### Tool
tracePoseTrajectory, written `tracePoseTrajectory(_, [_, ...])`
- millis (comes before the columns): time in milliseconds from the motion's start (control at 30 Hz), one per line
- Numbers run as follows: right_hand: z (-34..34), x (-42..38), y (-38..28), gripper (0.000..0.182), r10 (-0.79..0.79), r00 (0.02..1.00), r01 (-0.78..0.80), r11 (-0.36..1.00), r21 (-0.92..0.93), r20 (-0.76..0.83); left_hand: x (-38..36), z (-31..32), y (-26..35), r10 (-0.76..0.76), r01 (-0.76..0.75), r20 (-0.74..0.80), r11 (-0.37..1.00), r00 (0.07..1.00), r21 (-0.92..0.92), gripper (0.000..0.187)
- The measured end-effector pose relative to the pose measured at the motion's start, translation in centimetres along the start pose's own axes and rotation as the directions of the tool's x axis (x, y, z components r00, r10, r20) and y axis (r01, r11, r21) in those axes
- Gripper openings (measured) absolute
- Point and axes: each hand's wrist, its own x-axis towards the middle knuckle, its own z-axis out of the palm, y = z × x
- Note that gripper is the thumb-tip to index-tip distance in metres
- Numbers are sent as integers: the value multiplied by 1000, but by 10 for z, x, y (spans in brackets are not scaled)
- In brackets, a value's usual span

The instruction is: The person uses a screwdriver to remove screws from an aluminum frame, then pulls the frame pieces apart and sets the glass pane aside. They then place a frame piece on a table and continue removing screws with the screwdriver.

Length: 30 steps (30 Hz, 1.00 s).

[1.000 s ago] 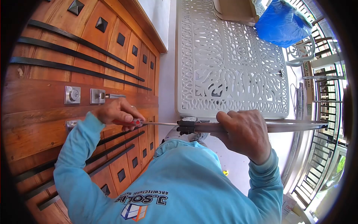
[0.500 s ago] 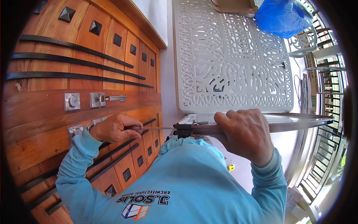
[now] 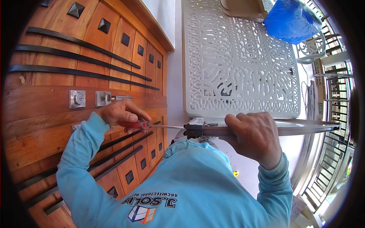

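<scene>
My left hand (image 3: 123, 114) is closed around the red and clear handle of a screwdriver (image 3: 167, 126). The screwdriver's shaft points right, its tip at the black corner piece (image 3: 193, 130) on the end of a brown-framed panel (image 3: 296, 130). Whether the tip sits in a screw is too small to tell. My right hand (image 3: 254, 136) grips the panel's frame from above, a little right of the black piece, with the thumb hidden. The panel lies edge-on in front of my chest.
Beyond the panel stands a white openwork metal table (image 3: 243, 72) bearing a cardboard box (image 3: 245, 8) and a blue plastic bag (image 3: 292, 22). A wooden door (image 3: 49, 97) is at my left. A yellow item (image 3: 235, 173) lies on the floor; a black railing (image 3: 329, 146) runs along the right.
My left hand has shifted its hold on the screwdriver, its fingers looser and more of the red handle showing. My right hand keeps its grip on the panel. The view has shifted slightly.
</scene>
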Motion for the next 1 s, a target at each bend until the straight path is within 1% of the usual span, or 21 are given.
tracePoseTrajectory(33, [1, 0, 0, 29, 6, 1000, -6, 1000, 1, -19, 4, 1, 4, -68, 71, 30, 992, 997, -108, 50])
tracePoseTrajectory(67, [2, 1, 0, 30, 15, 999, -15, 1000, 3, -36, 10, 8, 7, -162, 164, 55, 985, 985, -43, 59])
tracePoseTrajectory(100, [3, 1, -1, 32, 22, 999, -22, 1000, 5, -50, 13, 6, 4, -251, 263, 161, 963, 954, -60, 60])
tracePoseTrajectory(167, [0, 1, 0, 25, 11, 1000, -11, 1000, 0, -11, 21, 0, -5, -401, 453, 367, 889, 840, -67, 62])
tracePoseTrajectory(267, [0, 1, 1, 18, 3, 1000, -3, 1000, 7, 1, 13, -6, 9, -459, 437, 272, 888, 846, 143, 50])
tracePoseTrajectory(333, [0, 1, 2, 15, -5, 1000, 5, 1000, 7, -12, 11, 1, 8, -262, 210, 124, 921, 957, 328, 44])
tracePoseTrajectory(367, [1, 1, 3, 14, -11, 1000, 11, 1000, 6, -19, 8, 7, 6, -145, 101, 69, 898, 987, 428, 43])
tracePoseTrajectory(400, [2, 1, 3, 13, -16, 1000, 16, 1000, 9, -24, 7, 16, 5, 112, -62, -29, 727, 993, 684, 41])
tracePoseTrajectory(433, [2, 0, 4, 13, -12, 999, 13, 1000, 12, -31, 7, 27, 5, 380, -147, -41, 453, 924, 879, 40])
tracePoseTrajectory(467, [2, 0, 3, 12, -14, 999, 15, 1000, 15, -36, 5, 37, 1, 611, -137, 32, 125, 791, 983, 39])
tracePoseTrajectory(567, [2, 1, 3, 12, -20, 1000, 20, 1000, 11, -24, 0, 50, -13, 727, 51, 58, -127, 684, 991, 35])
tracePoseTrajectory(633, [3, -1, 4, 12, -17, 1000, 17, 1000, 10, -27, 1, 50, -9, 666, -79, -58, 173, 743, 982, 35])
tracePoseTrajectory(667, [3, -1, 5, 12, -23, 999, 23, 1000, 9, -36, 1, 50, -7, 622, -135, -102, 323, 777, 937, 36])
tracePoseTrajectory(733, [2, -1, 5, 13, -35, 998, 35, 999, 7, -51, -2, 36, -2, 400, -222, -105, 688, 910, 691, 37])
tracePoseTrajectory(767, [2, -1, 5, 13, -37, 998, 38, 999, 10, -60, -5, 25, 1, 284, -211, -66, 831, 956, 515, 39])
tracePoseTrajectory(800, [2, -1, 4, 13, -41, 997, 42, 999, 14, -68, -3, 7, -5, 190, -186, 24, 914, 982, 360, 49])
tracePoseTrajectory(833, [1, -1, 4, 13, -41, 998, 42, 999, 18, -53, 0, 3, -11, 82, -87, 32, 975, 996, 206, 50])
tracePoseTrajectory(867, [0, 0, 4, 13, -37, 998, 38, 999, 22, -41, 4, 0, -13, -24, 20, 59, 998, 998, 54, 51])
tracePoseTrajectory(900, [0, 0, 4, 13, -29, 999, 29, 999, 28, -27, 8, 1, -11, -126, 136, 105, 986, 986, -95, 52])
tracePoseTrajectory(933, [1, 0, 4, 14, -27, 999, 27, 999, 25, -26, 9, 7, -7, -178, 208, 157, 957, 971, -200, 53])
tracePoseTrajectory(1000, [1, 1, 4, 14, -21, 1000, 21, 1000, 11, -20, 15, 5, 5, -335, 371, 269, 924, 903, -93, 49])
